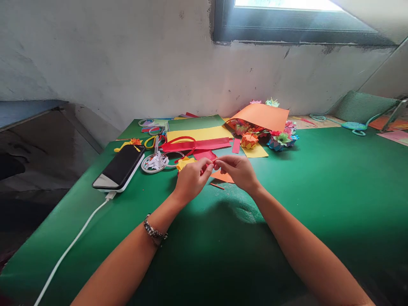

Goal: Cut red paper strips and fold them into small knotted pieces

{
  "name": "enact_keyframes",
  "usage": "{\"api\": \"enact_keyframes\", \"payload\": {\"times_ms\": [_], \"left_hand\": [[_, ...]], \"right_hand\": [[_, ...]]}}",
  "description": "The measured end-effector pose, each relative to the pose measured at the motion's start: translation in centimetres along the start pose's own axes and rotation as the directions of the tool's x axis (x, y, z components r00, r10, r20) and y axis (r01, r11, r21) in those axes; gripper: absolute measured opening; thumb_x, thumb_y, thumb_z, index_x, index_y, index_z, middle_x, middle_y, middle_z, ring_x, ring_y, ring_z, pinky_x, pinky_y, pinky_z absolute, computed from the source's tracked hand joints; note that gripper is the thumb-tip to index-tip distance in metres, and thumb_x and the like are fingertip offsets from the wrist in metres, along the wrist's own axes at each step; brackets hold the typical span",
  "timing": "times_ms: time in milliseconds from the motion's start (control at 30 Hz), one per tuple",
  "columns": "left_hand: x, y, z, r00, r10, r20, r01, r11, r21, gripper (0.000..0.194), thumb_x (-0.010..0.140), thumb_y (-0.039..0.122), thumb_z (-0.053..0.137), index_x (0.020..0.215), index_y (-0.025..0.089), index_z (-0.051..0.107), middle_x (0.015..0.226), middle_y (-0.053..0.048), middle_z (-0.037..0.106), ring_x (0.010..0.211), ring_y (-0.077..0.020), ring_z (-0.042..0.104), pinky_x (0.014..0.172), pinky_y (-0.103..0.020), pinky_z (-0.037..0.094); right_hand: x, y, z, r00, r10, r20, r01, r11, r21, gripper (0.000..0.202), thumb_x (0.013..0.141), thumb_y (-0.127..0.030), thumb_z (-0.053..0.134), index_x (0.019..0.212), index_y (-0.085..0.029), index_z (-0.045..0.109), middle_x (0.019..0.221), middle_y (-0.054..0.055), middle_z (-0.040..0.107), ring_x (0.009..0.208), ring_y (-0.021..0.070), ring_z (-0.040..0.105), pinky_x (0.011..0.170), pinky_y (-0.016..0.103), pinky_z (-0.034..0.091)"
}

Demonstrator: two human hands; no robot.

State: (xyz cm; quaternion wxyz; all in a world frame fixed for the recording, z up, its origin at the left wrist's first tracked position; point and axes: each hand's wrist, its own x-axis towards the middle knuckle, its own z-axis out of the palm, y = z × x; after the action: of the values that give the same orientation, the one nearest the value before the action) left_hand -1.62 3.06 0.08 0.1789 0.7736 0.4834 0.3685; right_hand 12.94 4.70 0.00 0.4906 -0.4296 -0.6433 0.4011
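Observation:
Over the middle of the green table, my left hand (193, 178) and my right hand (237, 170) meet at the fingertips. Both are closed in a pinch on a small piece of red paper (214, 162), mostly covered by the fingers. A yellow paper flower (185, 162) lies just behind my left hand, partly hidden by it. Beneath my right hand is an orange paper piece (223, 177), with a thin brown stick (217, 186) in front of it. Red paper (204, 154) lies behind the fingertips.
A phone (119, 168) with a white cable (75, 243) lies left. Scissors (156, 142) and a tape roll (152, 163) holding white scraps lie nearby. Behind are red strips (204, 144), yellow paper (194, 134), an orange sheet (261, 116) and several folded paper flowers (282, 140).

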Motion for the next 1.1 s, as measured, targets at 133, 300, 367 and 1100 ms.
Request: {"api": "enact_keyframes", "payload": {"times_ms": [133,300,367,1100], "left_hand": [[0.0,0.1,-0.1,1.0,-0.003,0.001,0.003,1.0,0.007,0.025,0.084,0.03,0.04,0.076,0.016,0.059,0.052,0.002,0.051,0.049,-0.0101,0.044,0.05,-0.021,0.031],[0.0,0.0,0.0,1.0,-0.002,-0.017,0.003,1.0,0.023,0.026,0.084,0.03,0.04,0.076,0.016,0.059,0.055,0.001,0.054,0.05,-0.0103,0.045,0.05,-0.022,0.031],[0.0,0.0,0.0,1.0,-0.005,-0.021,0.005,1.0,0.03,0.025,0.083,0.031,0.04,0.076,0.016,0.059,0.056,0.001,0.054,0.051,-0.0103,0.045,0.05,-0.022,0.031],[0.0,-0.1,0.0,1.0,-0.007,-0.022,0.008,0.999,0.042,0.025,0.083,0.031,0.041,0.076,0.015,0.06,0.054,0.003,0.052,0.048,-0.0087,0.042,0.049,-0.021,0.028]], "right_hand": [[0.0,0.0,0.0,1.0,-0.017,0.01,0.017,1.0,-0.024,0.021,0.068,-0.036,0.059,0.064,-0.016,0.065,0.057,0.0,0.06,0.049,0.008,0.05,0.05,0.023,0.045],[0.0,0.1,0.0,0.999,-0.03,0.011,0.031,0.997,-0.064,0.02,0.071,-0.035,0.056,0.068,-0.016,0.065,0.058,0.0,0.061,0.049,0.0083,0.05,0.05,0.023,0.044],[0.0,0.2,0.0,0.999,-0.034,0.017,0.036,0.997,-0.073,0.02,0.072,-0.034,0.055,0.069,-0.016,0.065,0.058,0.0,0.061,0.049,0.0083,0.05,0.051,0.023,0.044],[0.0,-0.9,-0.2,0.994,0.103,0.041,-0.107,0.988,0.115,0.017,0.059,-0.031,0.067,0.06,-0.014,0.064,0.054,-0.001,0.06,0.046,0.0052,0.048,0.044,0.019,0.043]]}}
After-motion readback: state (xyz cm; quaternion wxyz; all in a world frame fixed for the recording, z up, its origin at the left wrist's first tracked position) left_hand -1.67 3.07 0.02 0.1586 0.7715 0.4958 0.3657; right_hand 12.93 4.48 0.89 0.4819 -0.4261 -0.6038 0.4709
